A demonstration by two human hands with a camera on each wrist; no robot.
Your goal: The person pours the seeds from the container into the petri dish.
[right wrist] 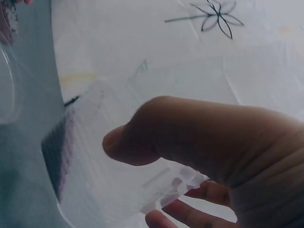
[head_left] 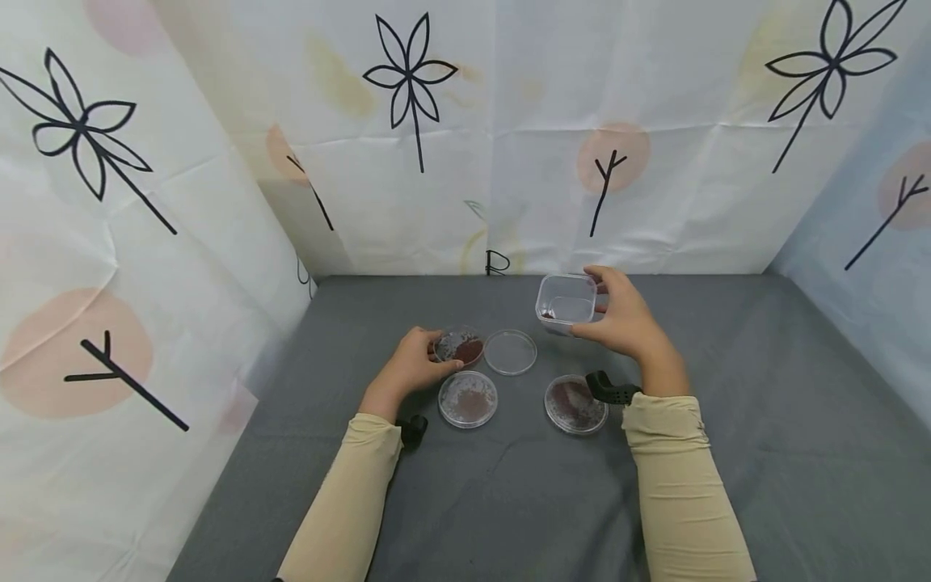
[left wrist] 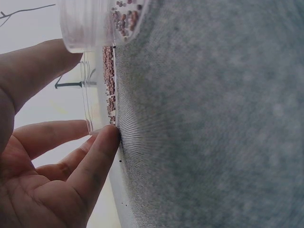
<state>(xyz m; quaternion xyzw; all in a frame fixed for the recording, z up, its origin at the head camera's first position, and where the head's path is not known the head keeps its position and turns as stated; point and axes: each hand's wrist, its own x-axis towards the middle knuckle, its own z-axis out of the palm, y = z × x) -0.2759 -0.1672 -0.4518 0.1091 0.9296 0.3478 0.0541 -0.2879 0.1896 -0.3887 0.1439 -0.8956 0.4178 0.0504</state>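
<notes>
My left hand (head_left: 407,365) holds the rim of a clear petri dish (head_left: 468,349) between thumb and fingers. Small reddish-brown grains (left wrist: 109,76) lie in that dish, bunched toward one side. Up and to the right, my right hand (head_left: 618,315) grips a clear square plastic tub (head_left: 567,293) by its side. The tub is tipped, and a few grains show in its lower left corner. In the right wrist view the thumb (right wrist: 133,142) presses the tub's wall, with the other fingers partly hidden behind it.
An empty clear round dish or lid (head_left: 511,353) lies right of the held dish. Two more petri dishes with grains stand nearer, one at left (head_left: 468,400) and one by the right wrist (head_left: 576,406). Printed cloth walls (head_left: 538,202) bound the grey tabletop (head_left: 509,501).
</notes>
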